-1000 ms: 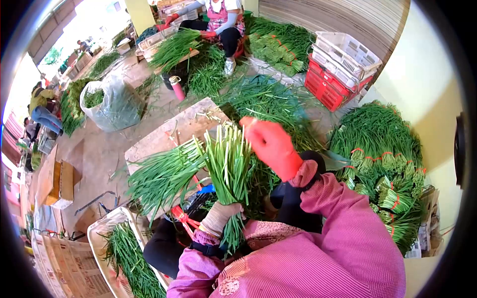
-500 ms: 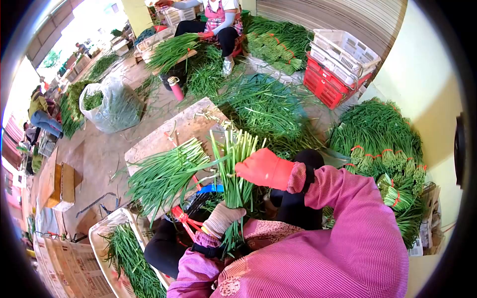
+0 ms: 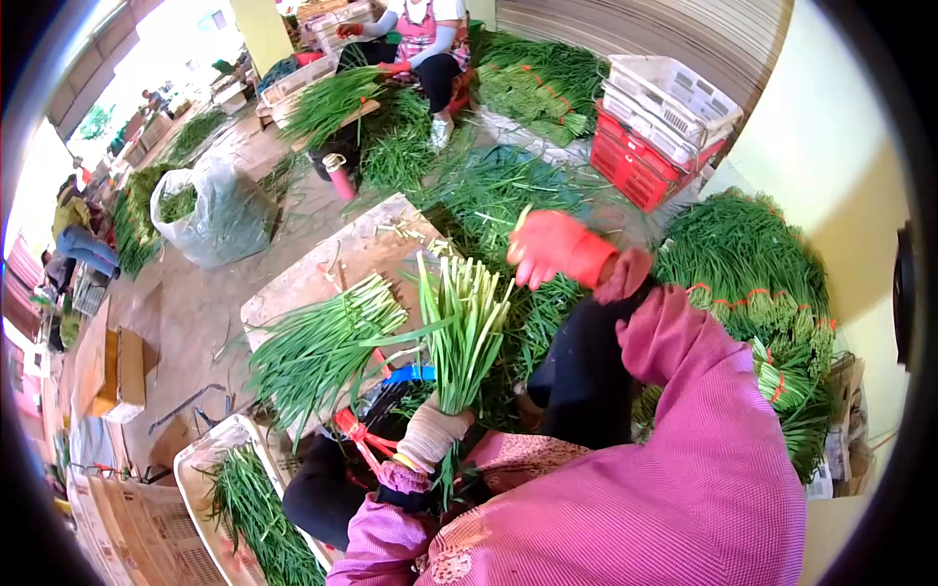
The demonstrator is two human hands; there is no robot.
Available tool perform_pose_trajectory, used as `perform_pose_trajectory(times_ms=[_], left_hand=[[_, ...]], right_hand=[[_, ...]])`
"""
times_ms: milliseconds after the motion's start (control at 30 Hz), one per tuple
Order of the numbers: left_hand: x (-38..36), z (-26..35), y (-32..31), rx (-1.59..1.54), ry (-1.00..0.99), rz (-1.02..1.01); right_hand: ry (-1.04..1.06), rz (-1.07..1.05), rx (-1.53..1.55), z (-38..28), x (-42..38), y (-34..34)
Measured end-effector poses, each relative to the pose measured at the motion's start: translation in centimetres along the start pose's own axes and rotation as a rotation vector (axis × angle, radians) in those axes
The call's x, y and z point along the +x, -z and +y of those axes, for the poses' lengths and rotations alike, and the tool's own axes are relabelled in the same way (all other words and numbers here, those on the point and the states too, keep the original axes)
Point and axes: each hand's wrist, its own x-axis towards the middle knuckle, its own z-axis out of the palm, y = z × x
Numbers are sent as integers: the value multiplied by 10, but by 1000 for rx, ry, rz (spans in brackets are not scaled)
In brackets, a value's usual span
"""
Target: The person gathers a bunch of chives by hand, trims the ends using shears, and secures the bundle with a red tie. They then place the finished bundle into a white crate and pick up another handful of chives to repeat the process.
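Observation:
My left hand, in a pale knit glove, is closed around the lower part of a bunch of garlic chives, whose pale cut ends point up and away from me. To the right of the bunch, apart from it, my right hand wears a red rubber glove. Its fingers are curled and slightly blurred, and a thin pale chive stalk sticks out by the thumb side. Another pile of chives lies on the wooden board in front of me, left of the held bunch.
Loose chives cover the floor ahead. Tied bundles are stacked at right, near red and white crates. A white crate of chives stands at lower left, a plastic bag beyond. A co-worker sits opposite.
My right hand has left the bunch and moved up and to the right, with a stalk now showing beside it. My left hand keeps its grip on the chives, nearly in place.

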Motion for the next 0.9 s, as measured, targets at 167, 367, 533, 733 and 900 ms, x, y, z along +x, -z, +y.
perform_pose_trajectory(times_ms=[167, 367, 533, 733, 900], left_hand=[[17, -31, 1, 467, -22, 239], [10, -33, 7, 272, -121, 221], [0, -26, 11, 1, -51, 68], [-7, 2, 13, -209, 87, 41], [-5, 9, 12, -111, 21, 37]], right_hand=[[-380, -252, -111, -29, -12, -81], [-191, -83, 145, -10, -4, -67], [-28, 308, 424, -25, 10, 27], [5, 711, -1106, -25, -2, 21], [-289, -16, -219, -27, -3, -57]])
